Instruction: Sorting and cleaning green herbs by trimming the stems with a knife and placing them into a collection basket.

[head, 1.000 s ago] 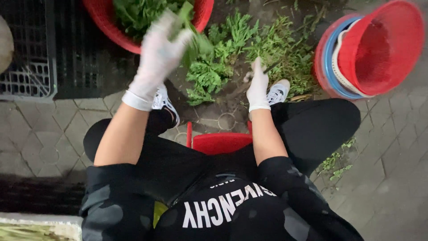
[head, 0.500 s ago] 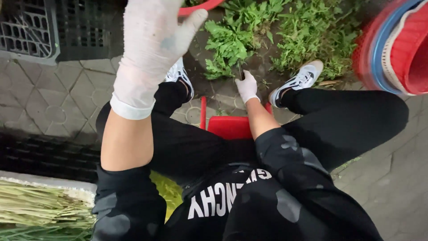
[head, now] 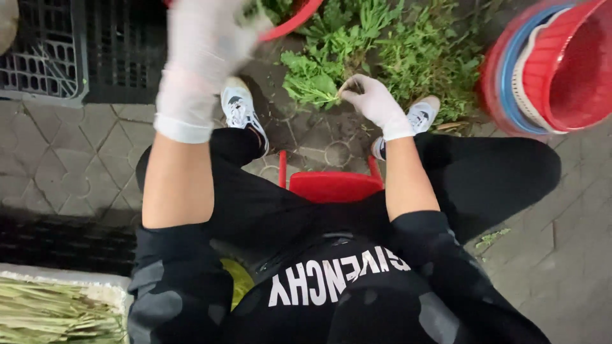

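- Both hands wear white gloves. From my remote seat I see the right hand [head: 376, 102] low over the ground, fingers pinched shut on the stem end of a leafy green bunch [head: 312, 83].
- That bunch lies on the paving just left of the right hand, touching its fingertips, at the near edge of a wider heap of loose greens [head: 408, 57] spread on the ground between the two white shoes.
- Raised and blurred, the left hand [head: 204, 44] sits close to the camera, up by the rim of a red basin [head: 296, 19]. I think a scrap of green shows at its fingertips, but I cannot tell how far it is closed or whether it truly holds anything.
- I can see green leaves inside the red basin, at the top edge of the view.
- On the right stands a stack of round baskets [head: 548, 70], red outermost with blue and white rims nested in; the innermost red one shows nothing inside that I can make out.
- A red stool [head: 331, 185] shows between the knees.
- Dark plastic crates [head: 76, 51] stand at top left on the paved ground.
- At bottom left a pale box [head: 57, 309] holds long green stalks lying lengthwise.
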